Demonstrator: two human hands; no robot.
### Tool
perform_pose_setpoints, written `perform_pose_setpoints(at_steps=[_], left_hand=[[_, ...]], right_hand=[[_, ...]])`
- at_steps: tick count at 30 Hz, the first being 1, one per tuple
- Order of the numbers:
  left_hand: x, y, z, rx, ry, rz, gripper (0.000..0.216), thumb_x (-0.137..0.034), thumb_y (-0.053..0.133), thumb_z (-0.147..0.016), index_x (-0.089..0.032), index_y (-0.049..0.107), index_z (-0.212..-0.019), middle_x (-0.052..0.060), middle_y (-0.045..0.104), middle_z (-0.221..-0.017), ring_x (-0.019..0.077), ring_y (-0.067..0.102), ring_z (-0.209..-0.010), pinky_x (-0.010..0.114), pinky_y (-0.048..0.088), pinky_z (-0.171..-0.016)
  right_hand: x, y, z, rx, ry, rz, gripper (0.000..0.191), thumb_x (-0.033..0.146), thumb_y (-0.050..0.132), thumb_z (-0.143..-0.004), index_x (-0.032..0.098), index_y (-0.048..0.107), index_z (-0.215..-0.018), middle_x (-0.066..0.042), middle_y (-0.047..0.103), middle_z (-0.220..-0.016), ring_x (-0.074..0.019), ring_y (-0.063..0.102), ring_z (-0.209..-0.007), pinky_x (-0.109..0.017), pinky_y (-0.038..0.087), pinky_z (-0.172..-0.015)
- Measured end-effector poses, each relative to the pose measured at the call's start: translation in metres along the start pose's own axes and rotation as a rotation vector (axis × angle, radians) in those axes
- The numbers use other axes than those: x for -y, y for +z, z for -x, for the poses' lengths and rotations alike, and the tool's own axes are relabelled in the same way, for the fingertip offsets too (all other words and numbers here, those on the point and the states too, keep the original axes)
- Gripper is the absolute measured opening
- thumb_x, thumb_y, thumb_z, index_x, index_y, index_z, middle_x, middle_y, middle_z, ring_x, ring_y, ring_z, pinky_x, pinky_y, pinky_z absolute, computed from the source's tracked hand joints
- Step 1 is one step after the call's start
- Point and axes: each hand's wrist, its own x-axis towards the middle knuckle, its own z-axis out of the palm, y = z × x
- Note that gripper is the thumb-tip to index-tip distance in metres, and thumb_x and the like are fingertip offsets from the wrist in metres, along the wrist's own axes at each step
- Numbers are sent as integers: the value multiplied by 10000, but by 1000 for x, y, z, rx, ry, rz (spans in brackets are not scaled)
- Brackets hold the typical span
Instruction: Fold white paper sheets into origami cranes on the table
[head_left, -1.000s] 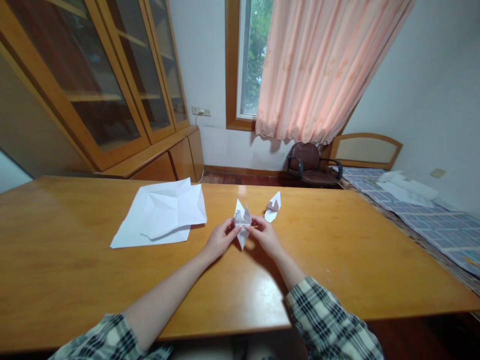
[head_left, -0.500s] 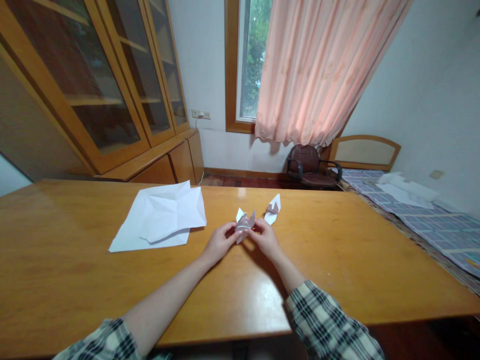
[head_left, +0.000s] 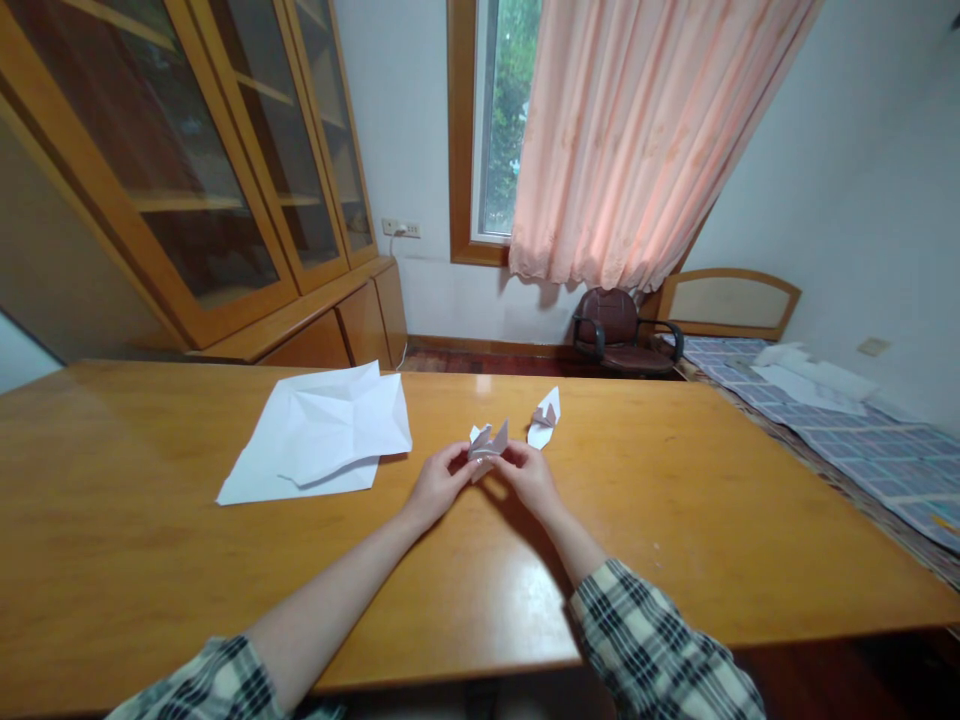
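Note:
My left hand (head_left: 435,487) and my right hand (head_left: 531,477) both pinch a small folded white paper figure (head_left: 486,446) just above the wooden table (head_left: 150,560). The figure's points stick up between my fingertips. A second small folded paper figure (head_left: 544,417) lies on the table just beyond my right hand, apart from it. Creased white paper sheets (head_left: 319,432) lie flat to the left of my left hand.
A glass-door wooden cabinet (head_left: 187,180) stands at the left. A dark office chair (head_left: 626,335) sits under a pink curtain (head_left: 637,130) by the window. A bed (head_left: 862,430) with papers on it runs along the right.
The folded paper figure has been tipped down and flattened between my fingers; its long lower point no longer hangs below my hands. Both hands shifted slightly.

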Motion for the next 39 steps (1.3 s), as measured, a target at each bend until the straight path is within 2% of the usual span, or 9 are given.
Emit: perform_pose_setpoints(at_steps=[5,11,15,18,22,26,32,36,39], left_hand=[[5,1,0,-6,-6,44,246,-354,590,-824,-172,621,-986,53,683,-974,198,637,-888,329,496,-823],[12,5,-1,-69,-32,273,484,-351,611,-811,-200,420,-1230,39,661,-921,167,647,-851,307,522,-779],[10,2,-2,-58,-5,152,361,-369,597,-809,-171,597,-1111,87,666,-1074,217,618,-997,349,492,-889],[7,0,-2,-47,-14,107,326,-389,592,-807,-160,670,-1025,82,688,-1063,243,623,-992,364,495,-891],[7,0,-2,-63,-69,157,361,-408,608,-792,-152,679,-1037,76,710,-999,235,662,-864,334,543,-762],[8,-1,-3,-150,-94,128,390,-411,635,-769,-144,674,-1052,91,705,-1031,242,666,-881,348,543,-780],[5,-1,-2,-132,-14,110,386,-433,529,-855,-169,675,-1095,84,667,-1157,237,590,-1105,378,416,-1009],[6,-1,-3,-140,-72,250,440,-496,512,-847,-140,703,-1023,99,702,-1069,243,631,-1021,382,451,-959],[7,-3,-6,-176,-137,273,416,-493,594,-782,-129,729,-931,105,725,-983,254,650,-951,384,471,-913]], right_hand=[[-5,-1,-1,-32,5,78,234,326,665,-711,149,727,-851,-65,716,-808,-196,612,-711,-326,463,-706],[-6,-2,-2,16,20,86,275,341,657,-711,126,708,-875,-71,710,-809,-186,599,-698,-303,455,-668],[-5,-2,-2,53,27,48,290,359,664,-720,136,699,-903,-77,709,-862,-198,613,-755,-320,463,-721],[-4,-1,-2,59,31,1,303,375,671,-723,144,691,-919,-82,702,-902,-207,619,-806,-333,466,-767],[-4,1,-2,3,53,-28,370,390,678,-710,174,628,-1005,-66,661,-931,-166,603,-755,-287,486,-670],[-8,3,-2,-161,83,5,369,423,724,-646,199,545,-879,34,548,-683,-103,511,-564,-219,427,-514],[-11,4,-3,-59,172,-39,379,535,678,-661,182,540,-674,7,555,-633,-115,505,-577,-231,414,-518],[-9,5,-3,-118,185,-105,363,519,686,-651,179,561,-673,23,548,-594,-100,465,-541,-216,350,-493],[-8,6,-2,-78,228,-161,350,491,710,-634,172,589,-712,24,567,-583,-100,461,-520,-220,332,-494]])
